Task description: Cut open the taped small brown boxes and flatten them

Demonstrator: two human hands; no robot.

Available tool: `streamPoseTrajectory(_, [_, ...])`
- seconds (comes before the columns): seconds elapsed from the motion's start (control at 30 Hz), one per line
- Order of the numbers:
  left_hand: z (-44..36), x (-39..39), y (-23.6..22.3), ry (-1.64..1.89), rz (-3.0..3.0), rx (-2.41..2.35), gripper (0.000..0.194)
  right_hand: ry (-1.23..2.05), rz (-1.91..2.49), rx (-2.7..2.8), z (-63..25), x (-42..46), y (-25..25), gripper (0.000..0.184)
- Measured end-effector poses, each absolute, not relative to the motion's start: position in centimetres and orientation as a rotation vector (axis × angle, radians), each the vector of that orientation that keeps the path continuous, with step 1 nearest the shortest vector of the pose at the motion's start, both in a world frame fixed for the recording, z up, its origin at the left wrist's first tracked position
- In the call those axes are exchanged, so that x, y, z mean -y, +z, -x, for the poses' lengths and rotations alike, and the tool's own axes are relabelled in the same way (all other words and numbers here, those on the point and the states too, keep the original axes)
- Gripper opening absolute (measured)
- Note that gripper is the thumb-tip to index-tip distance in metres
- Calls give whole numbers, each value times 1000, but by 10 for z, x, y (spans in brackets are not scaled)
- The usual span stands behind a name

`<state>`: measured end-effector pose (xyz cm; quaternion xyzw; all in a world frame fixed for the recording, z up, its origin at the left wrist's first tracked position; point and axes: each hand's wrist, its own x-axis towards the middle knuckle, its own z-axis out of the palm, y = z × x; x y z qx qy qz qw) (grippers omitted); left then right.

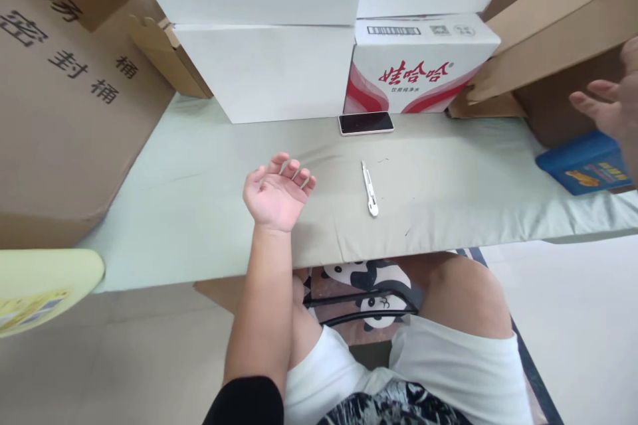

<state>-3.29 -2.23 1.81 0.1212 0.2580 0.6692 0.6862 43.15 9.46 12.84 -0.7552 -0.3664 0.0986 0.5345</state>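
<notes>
My left hand (279, 194) rests palm up over the cloth-covered table (199, 212), its fingers loosely curled apart with nothing in them. A white utility knife (369, 190) lies to the right of it on the cloth. Farther back, a phone (366, 123) with a dark screen lies flat. At the right edge my right hand (613, 103) is partly cut off by the frame. Its visible fingers are spread and hold nothing that I can see. Just below it is a blue packet (585, 163) with a picture and print on it.
White boxes (279, 73) line the back, beside a red-and-white box (413, 70) with Chinese lettering. A large brown carton (70, 113) stands at left, and open cardboard (558, 33) at right. A pale green object (44, 279) juts in at lower left.
</notes>
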Motion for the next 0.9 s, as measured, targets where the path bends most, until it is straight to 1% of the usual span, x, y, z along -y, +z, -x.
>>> streamPoseTrajectory(0.03, [35, 23, 20, 1505, -262, -572, 28, 286, 1835, 725, -411, -87, 132, 23])
streamPoseTrajectory(0.1, [39, 25, 23, 1523, -243, -550, 28, 356, 1886, 739, -371, -70, 134, 30])
streamPoseTrajectory(0.23, [47, 33, 29, 1584, -206, -494, 28, 497, 1832, 1109, -295, -50, 119, 23])
streamPoseTrajectory(0.37, [60, 44, 29, 1661, -155, -505, 20, 729, 1632, 1553, -202, -61, 97, 17])
streamPoseTrajectory(0.43, [70, 49, 29, 1719, -126, -506, 16, 788, 1513, 1742, -148, -73, 87, 14])
streamPoseTrajectory(0.57, [96, 56, 27, 1809, -44, -467, 14, 719, 1144, 2214, -27, -94, 75, 10])
streamPoseTrajectory(0.7, [121, 60, 24, 1848, 27, -481, 15, 731, 981, 2344, 102, -120, 75, 16])
streamPoseTrajectory(0.77, [133, 61, 23, 1865, 66, -482, 15, 729, 960, 2346, 159, -142, 78, 18])
streamPoseTrajectory(0.9, [154, 67, 20, 1888, 108, -483, 18, 658, 1200, 2121, 233, -210, 75, 9])
